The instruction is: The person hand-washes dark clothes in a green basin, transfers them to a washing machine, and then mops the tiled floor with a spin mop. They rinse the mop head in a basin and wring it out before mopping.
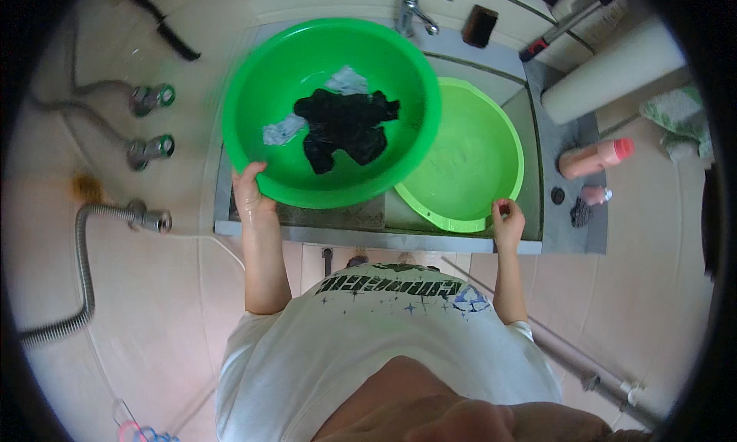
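Observation:
A large green plastic basin (253, 91) sits tilted over the left side of the sink, holding wet black cloth (345, 122) and light grey cloth pieces (347, 80). My left hand (251, 189) grips its near left rim, thumb over the edge. To the right, a lighter green plastic basin (515, 148) with water in it stands in the sink, partly covered by the large basin. At its near right rim is my right hand (508, 218), fingertips pinched close to the edge; whether they hold the rim is unclear.
A chrome faucet (410, 10) stands behind the basins, beside a dark brown block (480, 26). The right ledge bears a pink bottle (596, 158) and a small pink bottle (595, 195). Valves (151, 153) and a corrugated metal hose (86, 269) are at the left wall.

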Motion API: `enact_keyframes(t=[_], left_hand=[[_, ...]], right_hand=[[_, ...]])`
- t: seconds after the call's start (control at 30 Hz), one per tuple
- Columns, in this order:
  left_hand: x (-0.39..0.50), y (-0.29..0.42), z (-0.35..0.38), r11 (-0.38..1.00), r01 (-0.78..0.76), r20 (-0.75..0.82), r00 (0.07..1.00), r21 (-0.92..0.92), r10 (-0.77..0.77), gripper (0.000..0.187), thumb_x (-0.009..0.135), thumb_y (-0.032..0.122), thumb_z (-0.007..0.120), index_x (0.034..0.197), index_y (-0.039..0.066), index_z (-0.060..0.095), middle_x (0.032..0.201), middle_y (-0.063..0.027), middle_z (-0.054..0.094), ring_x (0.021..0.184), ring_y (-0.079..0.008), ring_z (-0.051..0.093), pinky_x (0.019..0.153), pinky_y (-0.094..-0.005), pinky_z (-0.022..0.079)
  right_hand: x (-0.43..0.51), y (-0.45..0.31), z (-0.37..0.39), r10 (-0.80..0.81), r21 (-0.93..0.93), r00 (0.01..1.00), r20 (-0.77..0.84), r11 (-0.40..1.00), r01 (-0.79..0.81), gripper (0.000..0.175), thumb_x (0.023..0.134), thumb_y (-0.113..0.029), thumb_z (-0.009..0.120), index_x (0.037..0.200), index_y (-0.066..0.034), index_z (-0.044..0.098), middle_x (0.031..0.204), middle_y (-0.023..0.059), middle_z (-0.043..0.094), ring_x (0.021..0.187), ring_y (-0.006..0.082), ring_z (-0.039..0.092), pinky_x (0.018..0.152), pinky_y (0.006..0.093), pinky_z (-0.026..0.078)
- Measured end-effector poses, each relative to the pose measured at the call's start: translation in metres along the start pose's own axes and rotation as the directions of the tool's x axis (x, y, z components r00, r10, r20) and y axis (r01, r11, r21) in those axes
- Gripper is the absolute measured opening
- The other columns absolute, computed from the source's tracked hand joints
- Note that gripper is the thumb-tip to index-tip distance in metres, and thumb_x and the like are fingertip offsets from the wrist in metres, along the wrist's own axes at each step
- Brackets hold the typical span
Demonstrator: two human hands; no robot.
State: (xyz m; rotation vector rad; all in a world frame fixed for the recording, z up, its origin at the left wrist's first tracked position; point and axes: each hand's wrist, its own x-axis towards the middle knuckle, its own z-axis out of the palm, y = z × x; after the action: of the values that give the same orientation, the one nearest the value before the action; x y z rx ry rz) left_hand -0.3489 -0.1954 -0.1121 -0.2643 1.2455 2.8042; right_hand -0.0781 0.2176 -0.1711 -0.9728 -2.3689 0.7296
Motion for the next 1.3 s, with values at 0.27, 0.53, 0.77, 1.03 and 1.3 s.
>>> enact_keyframes(t=[0.27,0.53,0.77,1.03,1.3], left_hand=[[-0.105,-0.003,0.035,0.997,0.002,-0.023,1.000,-0.079,-0.003,0.056,0.065,-0.011,0.054,0.118,0.004,0.049,0.107,-0.0131,0.056,0.093,-0.0272,0.057,0.078,-0.0378,0.052],[-0.214,0.001,0.037,0.979,-0.204,-0.151,0.968,-0.006,0.200,0.053,0.066,-0.010,0.054,0.116,0.006,0.049,0.095,-0.0081,0.059,0.082,-0.0201,0.060,0.070,-0.0321,0.052],[-0.309,0.002,-0.013,0.931,-0.357,-0.350,0.884,-0.079,0.310,0.057,0.065,-0.010,0.052,0.120,0.006,0.046,0.096,-0.0074,0.058,0.081,-0.0180,0.060,0.068,-0.0308,0.052],[-0.399,0.025,0.004,0.883,-0.467,-0.561,0.743,-0.042,0.366,0.064,0.064,-0.011,0.054,0.124,0.007,0.042,0.097,-0.0065,0.056,0.084,-0.0165,0.058,0.070,-0.0312,0.051],[-0.570,0.055,0.121,0.718,-0.685,-0.719,0.437,0.123,0.541,0.063,0.065,-0.011,0.053,0.125,0.005,0.042,0.097,-0.0068,0.056,0.083,-0.0168,0.058,0.069,-0.0309,0.050]], right_hand=[[0.001,-0.046,0.002,-0.295,0.719,0.657,0.694,0.341,-0.606,0.065,0.082,-0.037,0.065,0.133,-0.0081,0.036,0.121,0.0109,0.050,0.106,0.0264,0.053,0.083,0.0386,0.048],[-0.030,-0.120,-0.037,-0.437,0.228,0.177,0.882,0.067,-0.971,0.060,0.086,-0.045,0.054,0.132,-0.0089,0.038,0.133,0.0133,0.042,0.120,0.0315,0.042,0.097,0.0508,0.038],[-0.075,-0.120,-0.042,-0.306,0.324,0.203,0.930,0.423,-0.846,0.033,0.084,-0.012,0.056,0.115,-0.0012,0.051,0.113,0.0119,0.057,0.106,0.0267,0.054,0.090,0.0413,0.047],[-0.075,-0.180,-0.092,-0.334,0.257,0.010,0.942,0.704,-0.662,0.042,0.084,-0.017,0.057,0.121,-0.0031,0.045,0.108,0.0119,0.057,0.090,0.0220,0.060,0.064,0.0285,0.054],[-0.085,-0.208,-0.210,-0.457,0.241,-0.356,0.815,0.827,-0.508,0.043,0.085,-0.021,0.057,0.123,-0.0049,0.043,0.106,0.0094,0.058,0.059,0.0087,0.054,0.040,0.0216,0.042]])
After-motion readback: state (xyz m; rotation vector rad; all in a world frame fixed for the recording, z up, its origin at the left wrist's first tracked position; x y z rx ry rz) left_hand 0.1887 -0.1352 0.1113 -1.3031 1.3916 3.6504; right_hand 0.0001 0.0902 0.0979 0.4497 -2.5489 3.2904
